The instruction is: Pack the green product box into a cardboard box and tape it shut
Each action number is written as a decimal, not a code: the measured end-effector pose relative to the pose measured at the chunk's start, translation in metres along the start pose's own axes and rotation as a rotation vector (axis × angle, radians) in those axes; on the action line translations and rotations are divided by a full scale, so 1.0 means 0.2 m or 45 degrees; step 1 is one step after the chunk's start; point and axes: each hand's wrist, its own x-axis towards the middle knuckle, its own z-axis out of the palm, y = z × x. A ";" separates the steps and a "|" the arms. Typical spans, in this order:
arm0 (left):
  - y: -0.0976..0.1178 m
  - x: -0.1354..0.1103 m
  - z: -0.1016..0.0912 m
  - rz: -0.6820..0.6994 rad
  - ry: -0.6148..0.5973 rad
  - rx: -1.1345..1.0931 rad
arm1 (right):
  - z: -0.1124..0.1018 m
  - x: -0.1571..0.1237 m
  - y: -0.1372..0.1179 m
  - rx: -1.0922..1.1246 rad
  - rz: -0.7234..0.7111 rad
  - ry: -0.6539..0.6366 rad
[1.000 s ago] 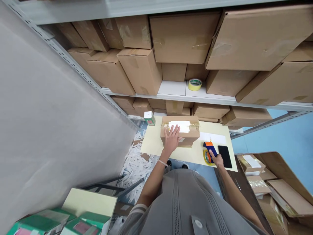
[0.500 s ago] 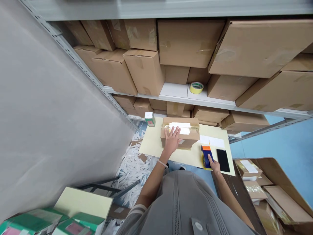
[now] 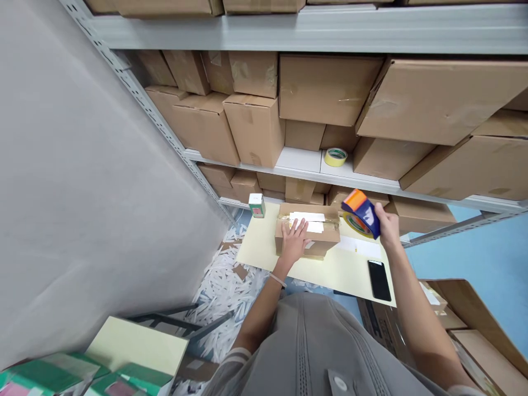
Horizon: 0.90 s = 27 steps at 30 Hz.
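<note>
**Carton and Tape Dispenser: Position and Appearance**

The carton (image 3: 330,235) sits upright on the pale yellow surface (image 3: 259,245), in front of me. It is a plain brown rectangular box, wider than it is deep. Clear, glossy tape runs along the top and wraps onto the ends, with visible wrinkles. Two white paper strips (image 3: 315,216) lie on the top face, one behind the other; my fingers cover part of the nearer strip. A small pale patch marks the face toward me.

My left hand (image 3: 293,242) rests on the carton's top and near edge, fingers spread. My right hand (image 3: 388,226) grips the tape dispenser (image 3: 363,213) by its rear end, above the surface and just right of the carton. The dispenser has a dark blue body, an orange front and a white mark on its side; the loaded roll shows a yellow edge.

A black phone (image 3: 379,280) lies at the surface's right side. A small green-and-white box (image 3: 256,207) stands left of the carton.
</note>
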 end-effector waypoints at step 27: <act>-0.02 0.38 -0.15 -0.672 -0.158 -2.265 | 0.38 0.07 -0.06 -0.300 -0.005 -0.696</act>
